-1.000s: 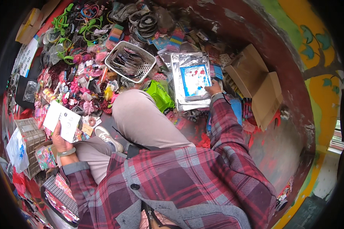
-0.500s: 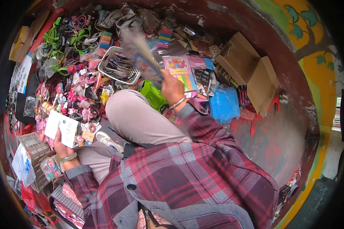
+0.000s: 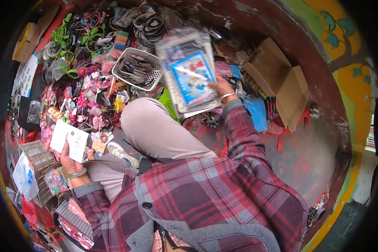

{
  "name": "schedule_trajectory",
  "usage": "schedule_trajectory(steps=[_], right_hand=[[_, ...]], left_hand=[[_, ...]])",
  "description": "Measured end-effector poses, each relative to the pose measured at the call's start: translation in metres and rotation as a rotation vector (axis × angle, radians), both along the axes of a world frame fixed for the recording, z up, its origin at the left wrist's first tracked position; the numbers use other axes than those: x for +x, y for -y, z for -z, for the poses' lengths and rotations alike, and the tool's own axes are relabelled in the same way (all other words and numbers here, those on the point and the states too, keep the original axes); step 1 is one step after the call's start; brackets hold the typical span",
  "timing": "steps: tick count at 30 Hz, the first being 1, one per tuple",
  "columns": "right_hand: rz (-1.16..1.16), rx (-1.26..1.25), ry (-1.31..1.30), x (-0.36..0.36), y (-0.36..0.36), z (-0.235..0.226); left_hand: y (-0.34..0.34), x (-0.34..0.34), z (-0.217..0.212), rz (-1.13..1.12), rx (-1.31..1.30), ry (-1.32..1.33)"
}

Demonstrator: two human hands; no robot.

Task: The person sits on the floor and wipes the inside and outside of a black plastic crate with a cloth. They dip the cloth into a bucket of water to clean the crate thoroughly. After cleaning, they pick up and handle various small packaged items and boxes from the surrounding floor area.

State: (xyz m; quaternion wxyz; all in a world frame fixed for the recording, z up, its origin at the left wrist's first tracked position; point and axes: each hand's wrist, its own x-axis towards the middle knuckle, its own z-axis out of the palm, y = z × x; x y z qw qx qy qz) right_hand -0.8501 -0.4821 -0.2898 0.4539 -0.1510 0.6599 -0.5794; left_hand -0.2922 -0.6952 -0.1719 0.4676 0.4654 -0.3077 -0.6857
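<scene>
With my right hand (image 3: 223, 89) I grip the right edge of a stack of flat plastic-wrapped packets (image 3: 191, 75). A blue-bordered card with coloured pictures lies on top, facing up. The stack hangs over the goods beyond my raised knee and hides part of a green plastic piece (image 3: 168, 103). My left hand (image 3: 72, 161), low at the left, holds a white card (image 3: 68, 140) with small round items on it, thumb across its lower edge. Just left of the stack stands a white basket (image 3: 152, 80) filled with dark flat pieces.
Hair accessories (image 3: 90, 98) and green headbands (image 3: 63, 31) cover the floor on the left. At the right sits an open cardboard box (image 3: 292, 90), beside a blue plastic packet (image 3: 256, 111). A beige crate (image 3: 34, 151) stands at the lower left.
The stack in my right hand has swung right and turned its top face upward; it was edge-on and blurred before. My left hand and its white card have barely moved.
</scene>
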Motion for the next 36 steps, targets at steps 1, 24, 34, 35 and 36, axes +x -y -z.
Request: schedule_trajectory(steps=[1,24,34,35,36], right_hand=[[0.021,0.109,-0.079,-0.017,-0.009,0.020],[0.370,0.008,0.233,0.035,-0.010,0.054],[-0.012,0.263,-1.010,0.106,0.043,-0.046],[-0.065,0.204,-1.107,0.116,0.045,-0.055],[-0.099,0.102,-1.168,0.124,0.047,-0.063]], left_hand=[[-0.003,-0.006,-0.006,-0.005,-0.002,-0.001],[0.004,0.002,0.005,0.006,0.033,0.005],[0.003,-0.003,0.001,0.002,-0.027,-0.003],[0.002,-0.004,0.000,-0.004,-0.022,0.003],[0.002,-0.005,0.000,-0.010,-0.017,0.008]])
